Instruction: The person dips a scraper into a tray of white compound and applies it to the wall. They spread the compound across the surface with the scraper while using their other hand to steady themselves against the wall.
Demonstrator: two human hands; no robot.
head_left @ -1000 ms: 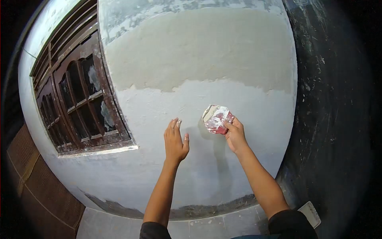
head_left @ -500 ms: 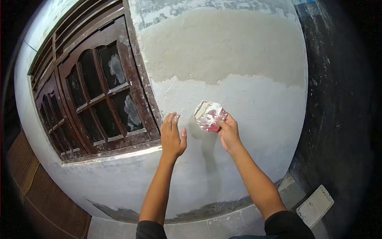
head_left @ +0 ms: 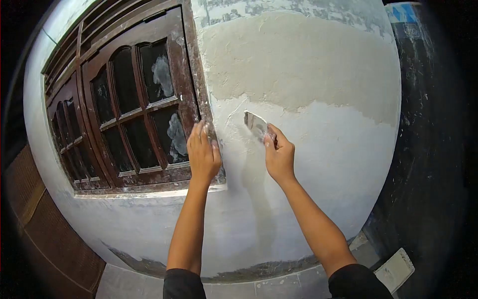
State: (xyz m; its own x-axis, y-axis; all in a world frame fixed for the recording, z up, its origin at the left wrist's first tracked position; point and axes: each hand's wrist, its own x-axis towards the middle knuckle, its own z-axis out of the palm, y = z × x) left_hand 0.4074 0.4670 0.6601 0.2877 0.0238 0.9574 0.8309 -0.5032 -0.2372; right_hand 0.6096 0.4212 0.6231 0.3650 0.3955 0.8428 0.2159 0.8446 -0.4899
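Observation:
My right hand (head_left: 281,155) grips a small flat putty scraper (head_left: 255,124) between thumb and fingers. Its blade lies close against the white-coated wall (head_left: 318,164), just below the beige, rough-edged plaster band (head_left: 298,60). My left hand (head_left: 203,155) holds nothing; its fingers are stretched upward and overlap the right edge of the brown wooden window frame (head_left: 191,70). Whitish smears show on the fingertips. Thin ridges of white putty (head_left: 236,112) mark the wall left of the blade.
Paned window shutters (head_left: 134,114) fill the left side, above a pale sill edge (head_left: 149,195). A dark wall (head_left: 423,149) stands at the right. On the floor at lower right is a whitish rectangular container (head_left: 396,270). A brown woven panel (head_left: 40,214) leans at lower left.
The scraper has moved up to the wall and turned, so its putty-smeared reddish face no longer shows. My left hand has shifted up to the window frame. The view has swung slightly.

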